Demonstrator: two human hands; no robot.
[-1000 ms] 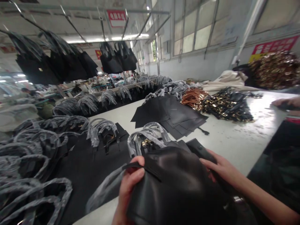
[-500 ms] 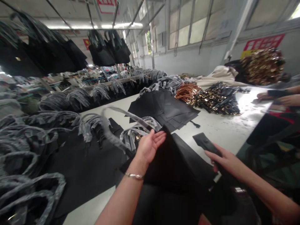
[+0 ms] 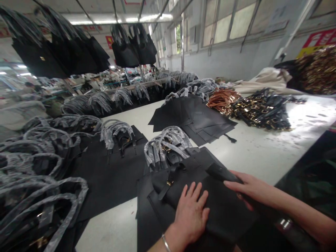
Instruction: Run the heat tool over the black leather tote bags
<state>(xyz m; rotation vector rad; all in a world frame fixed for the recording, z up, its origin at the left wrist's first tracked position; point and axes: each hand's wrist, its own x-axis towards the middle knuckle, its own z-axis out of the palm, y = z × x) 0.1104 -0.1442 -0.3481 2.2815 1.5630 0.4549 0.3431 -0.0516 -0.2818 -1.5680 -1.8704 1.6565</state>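
Observation:
My left hand (image 3: 193, 211) lies palm down with fingers spread on a black leather-like bag panel (image 3: 223, 208). Holding nothing, it presses beside a small strap with a gold buckle (image 3: 169, 182). At the panel's right edge, my right hand (image 3: 252, 187) grips a flat black piece (image 3: 222, 172) between thumb and fingers; its exact kind I cannot make out. Just behind the panel, plastic-wrapped handles (image 3: 168, 141) rise from a stack of black bag pieces. A shiny metal part (image 3: 285, 223) shows below my right wrist, mostly lost in the dark.
More wrapped handles (image 3: 39, 154) crowd the left side. Fanned black panels (image 3: 189, 115) lie further back on the white table (image 3: 252, 147). Beyond them sit brown straps (image 3: 222, 99) and black straps with gold buckles (image 3: 262, 110). Finished-looking bags (image 3: 126, 49) hang overhead.
My left hand has come down from a raised, palm-up pose onto the panel. The wrapped handle over that wrist is off it. My right hand's black piece now meets the panel; the view swung left.

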